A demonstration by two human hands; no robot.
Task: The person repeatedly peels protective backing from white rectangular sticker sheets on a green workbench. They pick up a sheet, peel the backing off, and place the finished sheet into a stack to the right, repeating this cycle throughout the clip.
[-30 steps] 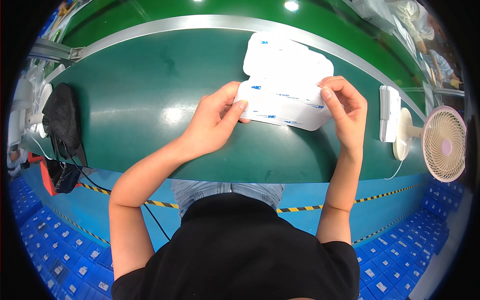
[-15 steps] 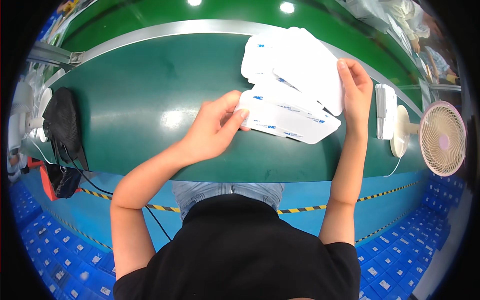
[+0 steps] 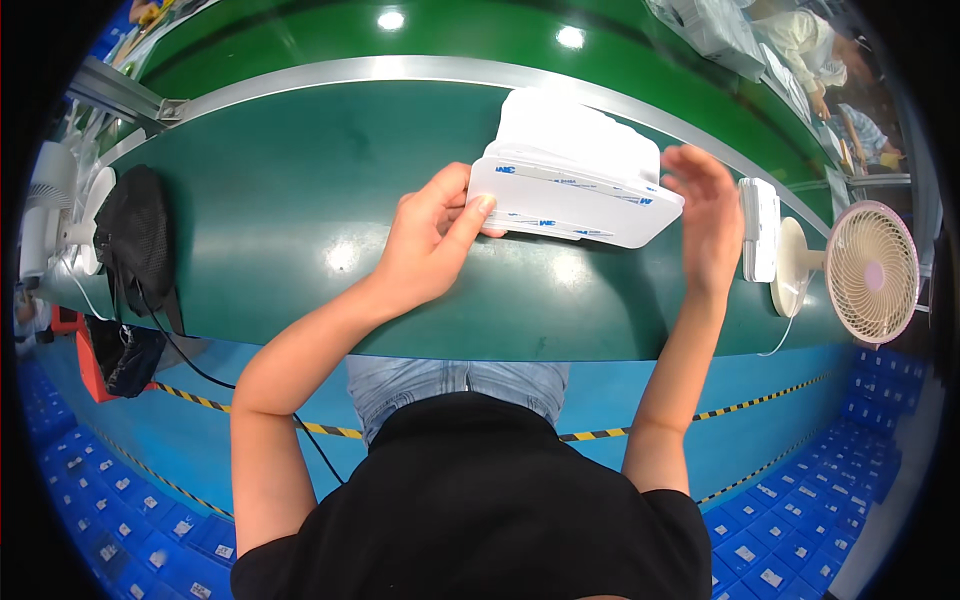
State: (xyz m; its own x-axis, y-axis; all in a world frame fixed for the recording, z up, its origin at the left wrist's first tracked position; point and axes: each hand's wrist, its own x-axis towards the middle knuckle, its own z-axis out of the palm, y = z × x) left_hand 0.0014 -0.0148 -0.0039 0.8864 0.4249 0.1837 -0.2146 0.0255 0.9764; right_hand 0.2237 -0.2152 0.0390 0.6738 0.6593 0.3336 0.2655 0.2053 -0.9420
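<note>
My left hand (image 3: 428,238) is closed on the left end of a white flat panel (image 3: 575,203) with rounded corners and blue-printed adhesive strips along its long edges. The thumb presses on the face, with the fingers behind. More panels seem layered under it, but I cannot tell how many are in the grip. Behind it, a pile of white panels (image 3: 575,122) lies over the green tabletop, partly covered by the front panel. Just beyond the panel's right end, my right hand (image 3: 710,220) is raised with loosely bent fingers apart, holding nothing I can see.
To the right stand a small stack of white panels (image 3: 760,230) and a round fan (image 3: 874,272). A black mesh bag (image 3: 138,228) and another fan (image 3: 50,200) are at the left. A metal rail (image 3: 400,68) edges the green table (image 3: 290,190); blue bins (image 3: 780,540) cover floor areas behind.
The white panel in my right hand has gone down onto the pile, and that hand has let go. The fanned panels now sit closer together, the front one tilted up in my left hand.
</note>
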